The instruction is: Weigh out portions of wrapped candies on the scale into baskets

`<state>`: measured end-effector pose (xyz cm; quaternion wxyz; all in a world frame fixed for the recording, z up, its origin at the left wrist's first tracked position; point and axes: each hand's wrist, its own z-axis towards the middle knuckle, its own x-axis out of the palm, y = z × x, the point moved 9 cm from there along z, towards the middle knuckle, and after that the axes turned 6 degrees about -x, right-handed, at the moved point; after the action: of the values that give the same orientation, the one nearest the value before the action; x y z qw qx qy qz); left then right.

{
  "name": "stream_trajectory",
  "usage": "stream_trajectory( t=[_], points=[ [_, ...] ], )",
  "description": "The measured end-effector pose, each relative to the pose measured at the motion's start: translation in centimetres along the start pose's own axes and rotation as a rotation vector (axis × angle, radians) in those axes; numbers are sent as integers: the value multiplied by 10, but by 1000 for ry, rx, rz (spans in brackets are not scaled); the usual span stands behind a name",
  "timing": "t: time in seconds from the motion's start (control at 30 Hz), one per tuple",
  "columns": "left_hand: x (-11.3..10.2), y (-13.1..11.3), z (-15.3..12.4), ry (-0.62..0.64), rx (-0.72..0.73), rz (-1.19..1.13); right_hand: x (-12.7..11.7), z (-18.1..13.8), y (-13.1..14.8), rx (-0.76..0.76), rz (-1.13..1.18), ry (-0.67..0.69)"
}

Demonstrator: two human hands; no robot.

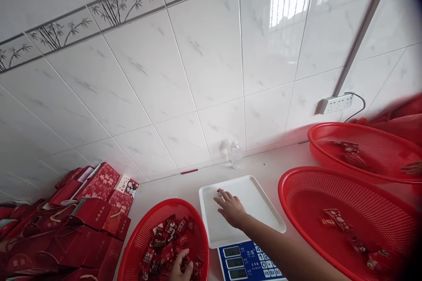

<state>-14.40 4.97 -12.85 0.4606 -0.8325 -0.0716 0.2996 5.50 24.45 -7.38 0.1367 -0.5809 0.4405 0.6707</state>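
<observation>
My right hand (231, 208) is over the white weighing tray (260, 210), its fingers stretched and apart. A small wrapped sweet (220, 194) lies on the tray at its fingertips; whether they touch it I cannot tell. Low in the view, my left hand (181, 267) reaches into a round red plastic basket (132, 246) of small red wrapped sweets (168, 237). Its thumb and forefinger are curved with a gap between them, and no sweet shows there. The other fingers are partly hidden. Below the tray sits the scale's blue panel (250, 263) with displays and keys.
Red gift boxes (95, 210) are stacked at the left. On the right stand a large red basket (296, 184) with a few packets and another red basket (316, 134) behind it, another person's hand (412, 168) at its edge. A clear bottle (235, 156) stands by the tiled wall.
</observation>
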Motion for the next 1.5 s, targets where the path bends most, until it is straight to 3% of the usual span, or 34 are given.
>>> stream_trajectory(
  t=[0.17, 0.33, 0.47, 0.6, 0.7, 0.83, 1.03, 1.13, 1.27, 1.4, 1.5],
  points=[
    [-13, 30, -1, 5, -78, 89, 5, 9, 1, -47, 32, -5],
    [-24, 45, 0, -9, -95, 137, -10, -27, -23, -58, 121, -96],
    [-42, 34, 19, -157, -10, 485, -39, -89, -85, 63, 321, -388],
    [-65, 40, 44, -307, -205, 712, -61, -171, -168, 440, 155, -588],
    [-66, 47, 55, -285, -334, 740, -68, -210, -193, 567, 51, -590],
    [-42, 44, 51, -164, -347, 786, -66, -221, -184, 553, 100, -592],
    [5, 37, 21, 78, -233, 806, -55, -192, -146, 485, 246, -540],
    [0, 17, 25, 4, -172, 825, -53, -180, -132, 461, 290, -518],
    [-16, -12, 55, -124, -124, 823, -45, -170, -122, 444, 372, -477],
    [-9, 5, 78, -24, -280, 749, -38, -168, -117, 418, 428, -460],
    [-3, 14, 81, -16, -243, 789, -34, -172, -117, 407, 458, -466]
  ],
)
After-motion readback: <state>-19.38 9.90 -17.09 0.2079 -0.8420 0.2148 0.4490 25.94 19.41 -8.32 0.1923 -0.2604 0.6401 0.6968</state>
